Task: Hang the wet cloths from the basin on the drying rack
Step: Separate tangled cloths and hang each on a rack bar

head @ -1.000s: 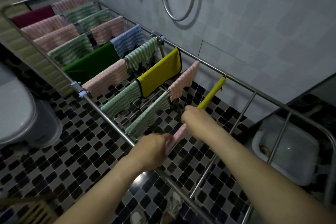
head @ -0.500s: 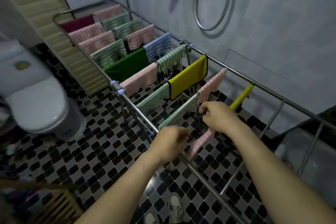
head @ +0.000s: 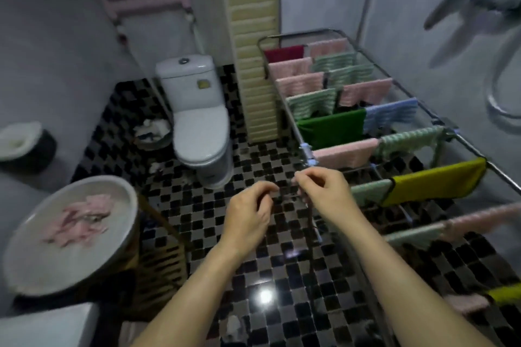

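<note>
Cloths (head: 81,218) wait in the basin (head: 128,205); both hands are held up between basin and rack (head: 306,151).

Pink wet cloths are seen lying in the basin at near left, while the rack along the right is hung with many cloths. The left hand (head: 251,214) and right hand (head: 324,194) are raised side by side, the right just over the rack's left rail. Fingers are curled, thumb and forefinger tips drawn close, and nothing is plainly held, though a small pinch cannot be ruled out. The step is judged to be fetching the next cloth: a reach left and down is called for, then one cloth gripped, lifted, spread and draped over a free rail.
</note>
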The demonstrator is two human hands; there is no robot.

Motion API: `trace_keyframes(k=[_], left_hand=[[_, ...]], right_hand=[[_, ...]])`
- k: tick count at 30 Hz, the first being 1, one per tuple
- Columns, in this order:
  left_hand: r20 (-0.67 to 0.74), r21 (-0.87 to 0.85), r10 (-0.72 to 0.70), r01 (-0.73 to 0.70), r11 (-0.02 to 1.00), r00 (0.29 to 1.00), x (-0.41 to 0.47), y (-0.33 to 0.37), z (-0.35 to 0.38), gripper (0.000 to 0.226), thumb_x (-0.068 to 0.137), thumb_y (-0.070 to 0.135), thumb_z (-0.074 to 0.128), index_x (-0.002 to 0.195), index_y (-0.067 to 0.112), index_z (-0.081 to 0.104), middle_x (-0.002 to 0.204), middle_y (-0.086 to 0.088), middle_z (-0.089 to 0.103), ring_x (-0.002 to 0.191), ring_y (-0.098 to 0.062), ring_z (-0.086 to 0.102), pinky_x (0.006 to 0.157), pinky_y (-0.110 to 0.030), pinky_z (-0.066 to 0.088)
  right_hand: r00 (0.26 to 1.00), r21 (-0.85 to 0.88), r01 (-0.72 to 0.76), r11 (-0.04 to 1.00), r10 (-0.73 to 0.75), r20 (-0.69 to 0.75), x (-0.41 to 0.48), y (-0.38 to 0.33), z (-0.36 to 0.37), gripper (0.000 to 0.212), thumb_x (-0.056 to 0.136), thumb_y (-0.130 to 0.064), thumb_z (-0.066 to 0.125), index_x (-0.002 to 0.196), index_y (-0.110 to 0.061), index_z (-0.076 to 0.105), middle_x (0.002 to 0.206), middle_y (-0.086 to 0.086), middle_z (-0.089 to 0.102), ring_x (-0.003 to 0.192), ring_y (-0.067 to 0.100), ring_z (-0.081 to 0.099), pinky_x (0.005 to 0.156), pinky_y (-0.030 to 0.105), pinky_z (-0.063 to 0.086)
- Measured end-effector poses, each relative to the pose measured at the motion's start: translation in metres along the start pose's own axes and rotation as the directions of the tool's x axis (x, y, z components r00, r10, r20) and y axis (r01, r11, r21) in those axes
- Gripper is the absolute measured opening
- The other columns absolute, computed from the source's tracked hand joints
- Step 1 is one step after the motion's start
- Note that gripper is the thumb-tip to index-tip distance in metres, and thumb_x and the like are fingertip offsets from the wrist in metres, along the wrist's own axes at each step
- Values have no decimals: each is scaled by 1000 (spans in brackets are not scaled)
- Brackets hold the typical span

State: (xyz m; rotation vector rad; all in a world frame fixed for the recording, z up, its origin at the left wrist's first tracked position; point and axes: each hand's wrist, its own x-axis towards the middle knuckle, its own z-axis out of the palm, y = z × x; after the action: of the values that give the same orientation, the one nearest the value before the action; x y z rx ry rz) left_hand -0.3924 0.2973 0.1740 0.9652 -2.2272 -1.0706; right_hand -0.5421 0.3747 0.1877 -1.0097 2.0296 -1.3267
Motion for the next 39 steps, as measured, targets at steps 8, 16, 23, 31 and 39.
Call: trace_keyframes(k=[8,16,23,31,39], left_hand=[[-311,89,-298,340,936,903,11,-83,-105,26,94,13,50,109,23,68,103,9,68,97,-7,61,85,-23,48],[-419,38,-623,699,714,660,6,-203,-196,38,90,10,52,126,19,60,127,-3,60,113,-21,56,96,-31,44],[-377,51,-795,867,495,476,7,-330,-245,48,90,14,49,138,17,50,144,-7,46,131,-30,40,110,-36,32],[-140,482,-794,741,468,592,31,-441,-251,56,87,31,48,141,20,41,146,-2,42,136,-23,29,111,-36,21],[-242,160,-843,877,454,481,30,-491,-260,41,89,27,53,128,19,59,128,-8,61,117,-27,54,95,-31,40]], right_hand=[[956,-108,182,977,-150,252,51,-50,148,20,93,-27,57,78,-22,69,69,-7,66,68,7,61,65,30,51],[796,-206,236,950,-67,602,88,-82,304,29,93,-18,56,122,-18,62,109,-5,65,100,9,60,85,21,47],[575,-310,346,885,61,816,124,-80,448,51,93,-11,49,143,-18,42,139,7,52,116,23,58,97,33,48],[327,-259,714,651,18,945,155,-46,563,60,90,-19,48,147,-34,33,155,5,23,138,31,23,114,34,25],[254,-324,624,711,207,945,158,-10,652,73,75,-36,40,147,-27,36,148,14,37,126,38,44,108,36,36]])
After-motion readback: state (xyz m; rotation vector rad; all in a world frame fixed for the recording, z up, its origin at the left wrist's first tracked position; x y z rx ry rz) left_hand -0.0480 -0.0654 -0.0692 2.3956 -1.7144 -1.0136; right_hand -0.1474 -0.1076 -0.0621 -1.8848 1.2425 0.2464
